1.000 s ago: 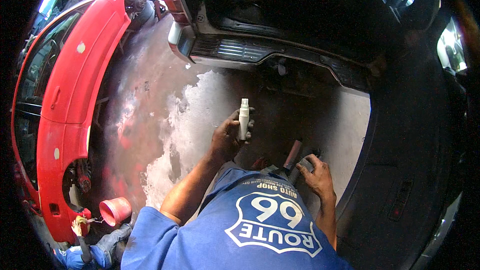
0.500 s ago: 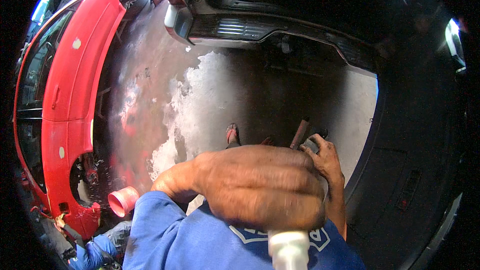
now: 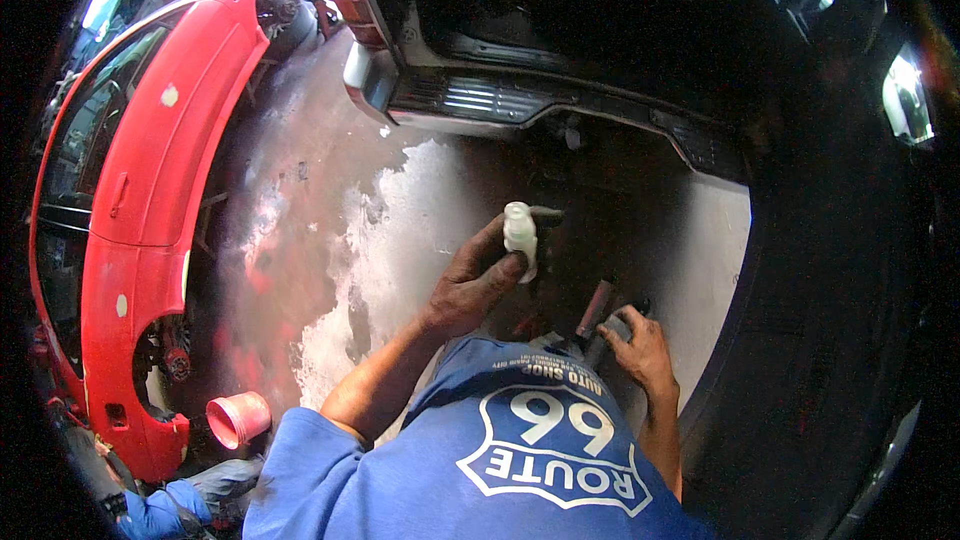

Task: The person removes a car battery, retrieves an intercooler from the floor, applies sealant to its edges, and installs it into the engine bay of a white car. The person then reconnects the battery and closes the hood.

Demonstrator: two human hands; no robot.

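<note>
Held out in front of my chest, my left hand [image 3: 470,285] grips a small whitish plastic bottle [image 3: 519,230] with a narrow neck. The fingers wrap behind it and the thumb presses its near side. Lower and to the right, my right hand [image 3: 642,352] is curled round a greyish thing [image 3: 598,348], mostly hidden by the fingers and my shirt. Just beyond those fingers, a reddish-brown bar [image 3: 596,308] sticks out; I cannot tell whether it joins the grey thing.
A red car body [image 3: 150,180] with pale patches stands along the left. Ahead is a vehicle's rear bumper [image 3: 470,100]; a dark panel [image 3: 800,340] rises on the right. A pink bucket [image 3: 238,420] lies tipped at lower left, near another person in blue [image 3: 175,510].
My left hand has moved down and away from close to the camera, still gripping the bottle. The right hand has shifted slightly nearer to me. The view has tilted a little.
</note>
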